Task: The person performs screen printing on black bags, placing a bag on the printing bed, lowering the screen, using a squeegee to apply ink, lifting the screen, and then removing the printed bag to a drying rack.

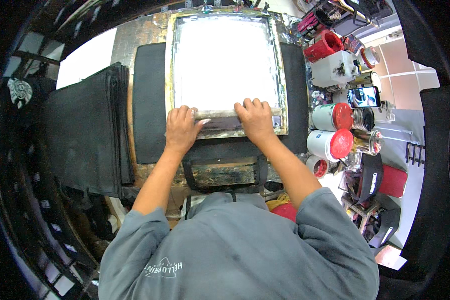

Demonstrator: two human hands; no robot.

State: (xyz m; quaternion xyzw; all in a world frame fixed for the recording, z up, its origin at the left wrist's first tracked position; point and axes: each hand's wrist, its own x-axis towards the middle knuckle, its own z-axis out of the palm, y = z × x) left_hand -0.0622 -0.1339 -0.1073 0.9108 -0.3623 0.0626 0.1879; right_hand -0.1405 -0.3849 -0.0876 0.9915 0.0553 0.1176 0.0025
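The left end of a long pale bar with a rounded top (217, 114) is hidden under the left hand (181, 127), and a stretch further along is covered by the right hand (256, 120); both hands are clamped on the bar, fingers curled over its far side, the left thumb laid toward the middle; how tightly it is gripped cannot be told. The bar is held crosswise at the near end of a rectangular, paint-crusted frame (170, 65); just below it a dark, smeared strip is seen, whose nature is hard to make out. The smooth white panel (225, 60) inside the frame is so brightly lit that any weave or marking is lost; a flat black fabric piece (147, 90) with strap-like loops at its near edge is partly covered by the frame; beneath it, a scuffed, paint-stained wooden table (147, 30) is only partly exposed. At the left, a stack of matt black fabric pieces (85, 130) is swallowed by shadow along its outer side; at the right, white cylindrical tubs with red lids (325, 117) are crowded beside a cloudy plastic container (330, 70) and a lit black phone (363, 97), its screen too small to be read.
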